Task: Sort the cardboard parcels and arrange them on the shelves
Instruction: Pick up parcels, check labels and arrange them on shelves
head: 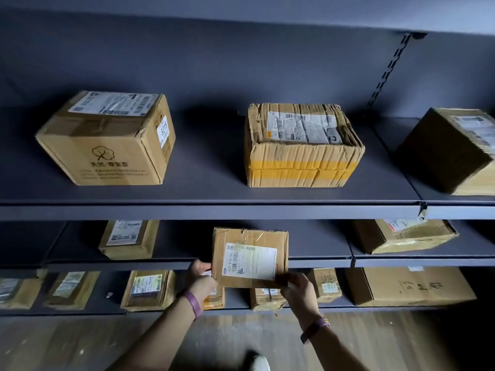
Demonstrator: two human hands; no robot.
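Holding a flat cardboard parcel [250,258] label-up in front of the middle shelf [318,263], the left hand [202,277] pinches its lower left edge while the right hand [296,286] grips the lower right corner, fingers curled round it. Whether the parcel's far end rests on that shelf is hard to tell. On the top shelf [214,210] stand a tree-logo box [107,145] and, well apart, a crumpled box with yellow tape [300,156]. Purple bands [194,303] circle both wrists.
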